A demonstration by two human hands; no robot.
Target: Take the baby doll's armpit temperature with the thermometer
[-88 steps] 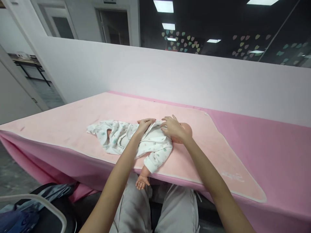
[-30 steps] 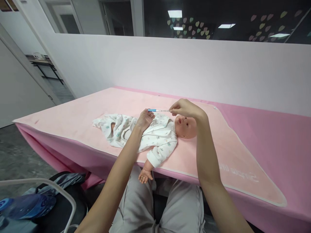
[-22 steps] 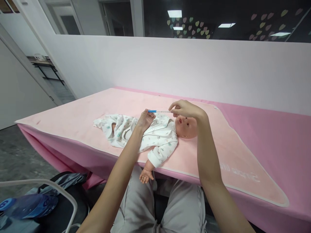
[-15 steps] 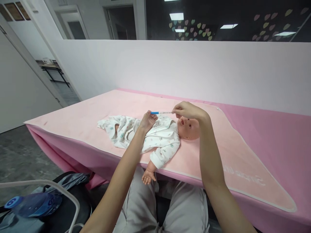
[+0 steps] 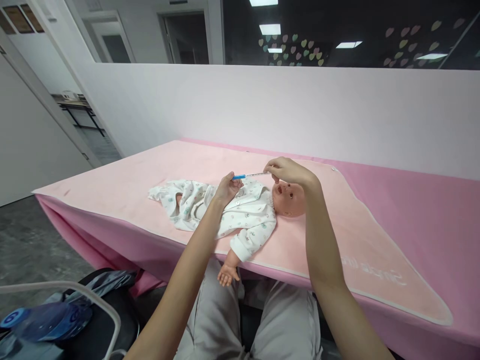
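Note:
A thin glass thermometer [image 5: 255, 175] with a blue end spans the gap between my two hands, above the doll's chest. My left hand [image 5: 227, 189] is closed on the blue end, with thumb and fingers pinched. At the clear end, my right hand [image 5: 288, 170] grips the tip between its fingers, wrist bent over the doll's head. Beneath them a baby doll [image 5: 247, 216] in a white printed outfit lies on its back, head to the right. One doll arm hangs over the table's near edge, above my lap.
A pale pink mat [image 5: 131, 175] lies over the pink cloth of the table [image 5: 423, 210]. Behind it stands a white partition [image 5: 262, 110] with dark glass above. At lower left, a water bottle [image 5: 48, 320] and clothing rest on a dark chair [image 5: 108, 320] with a pale curved rail.
The thermometer has tilted slightly, its clear end now a little higher than the blue end. Both hands keep their grip, and the view has shifted slightly.

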